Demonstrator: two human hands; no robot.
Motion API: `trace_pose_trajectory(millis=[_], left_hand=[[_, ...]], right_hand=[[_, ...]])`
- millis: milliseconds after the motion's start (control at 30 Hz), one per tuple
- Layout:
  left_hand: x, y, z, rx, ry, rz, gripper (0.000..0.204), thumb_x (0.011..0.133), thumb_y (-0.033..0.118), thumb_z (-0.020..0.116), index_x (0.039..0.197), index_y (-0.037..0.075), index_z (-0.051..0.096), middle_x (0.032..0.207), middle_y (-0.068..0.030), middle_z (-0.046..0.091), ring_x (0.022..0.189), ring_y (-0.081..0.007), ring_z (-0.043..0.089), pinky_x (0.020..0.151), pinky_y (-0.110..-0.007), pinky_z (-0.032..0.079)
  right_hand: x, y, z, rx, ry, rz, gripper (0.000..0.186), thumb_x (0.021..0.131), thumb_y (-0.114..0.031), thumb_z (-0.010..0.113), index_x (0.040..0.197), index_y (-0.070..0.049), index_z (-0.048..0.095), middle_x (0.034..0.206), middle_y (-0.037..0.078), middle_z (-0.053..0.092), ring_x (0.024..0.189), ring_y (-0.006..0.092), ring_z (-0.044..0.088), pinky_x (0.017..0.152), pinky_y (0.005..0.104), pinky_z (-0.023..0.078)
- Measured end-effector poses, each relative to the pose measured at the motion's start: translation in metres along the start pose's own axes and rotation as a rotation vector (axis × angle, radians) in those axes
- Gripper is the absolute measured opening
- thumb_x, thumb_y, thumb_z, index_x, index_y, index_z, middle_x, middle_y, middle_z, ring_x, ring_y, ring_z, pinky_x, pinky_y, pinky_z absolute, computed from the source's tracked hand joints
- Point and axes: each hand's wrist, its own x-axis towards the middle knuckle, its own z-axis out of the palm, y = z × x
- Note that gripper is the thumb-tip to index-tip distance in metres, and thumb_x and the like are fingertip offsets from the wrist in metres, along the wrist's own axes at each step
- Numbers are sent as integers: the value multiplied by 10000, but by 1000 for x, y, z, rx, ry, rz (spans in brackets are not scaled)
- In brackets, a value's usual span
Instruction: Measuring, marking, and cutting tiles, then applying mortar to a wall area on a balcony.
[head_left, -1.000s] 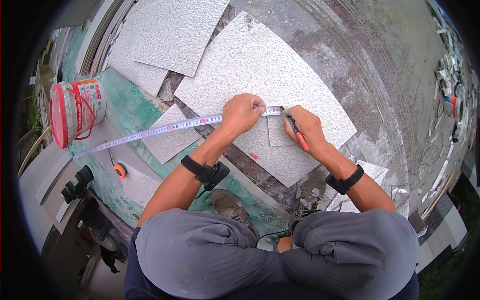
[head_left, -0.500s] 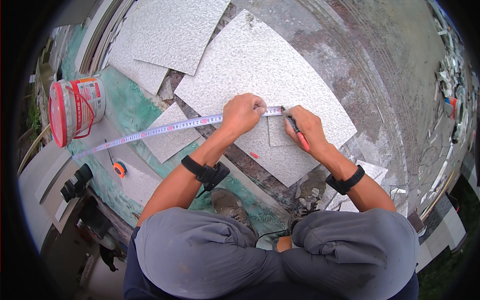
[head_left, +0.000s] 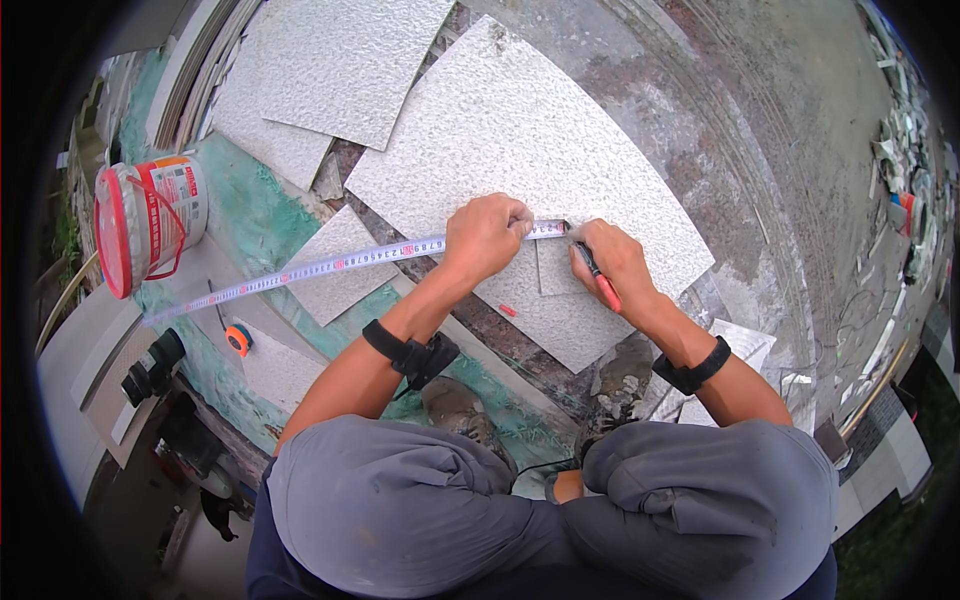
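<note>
My left hand (head_left: 482,235) pinches the white blade of a tape measure (head_left: 345,263) near its end. The blade stretches away to the left, its end lying over a small rectangular piece (head_left: 560,277) on a large speckled white tile (head_left: 520,130). Wrapped round a red-and-black marker pen (head_left: 603,284), my right hand (head_left: 618,262) rests just beside the blade's end. The fingers partly hide the pen, and its tip is hard to make out. A small red cap (head_left: 508,310) lies on the tile below my left hand.
A white bucket with a red lid (head_left: 180,215) lies tilted at the left. Near it are an orange tape measure case (head_left: 239,340) and a dark power tool (head_left: 153,366). More speckled tiles (head_left: 350,70) lie at the upper left. Rubble (head_left: 895,165) lines the far right.
Both hands have shifted very slightly lower in the picture, along with the end of the tape blade. My grips on blade and pen look the same.
</note>
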Motion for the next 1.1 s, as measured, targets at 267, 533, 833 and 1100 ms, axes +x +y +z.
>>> trace_pose_trajectory(millis=[267,533,833,1100], left_hand=[[-7,-1,9,7,8,5,144,826,198,684,887,78,736,861,-99,673,813,-282,648,717,-395,490],[-13,0,15,-1,7,17,147,829,203,680,881,76,734,860,-100,673,805,-282,650,713,-396,488],[-25,0,26,-15,-2,-9,142,831,197,675,875,75,731,858,-96,678,791,-277,648,701,-393,485],[-36,1,35,-28,-15,4,128,826,191,674,869,83,728,844,-94,666,785,-283,640,693,-396,480]], right_hand=[[-7,-3,-1,11,8,-23,225,732,-11,672,930,-47,570,797,131,553,712,314,569,649,392,446],[-16,0,-3,7,-45,-15,250,711,-14,670,936,-39,564,797,128,553,745,313,580,672,403,450],[-31,7,-3,55,-56,-99,250,715,-65,638,948,-37,554,803,118,553,768,326,579,711,403,470],[-47,8,-2,43,-109,-108,269,728,-82,614,982,-21,552,863,140,555,840,343,573,779,423,465]])
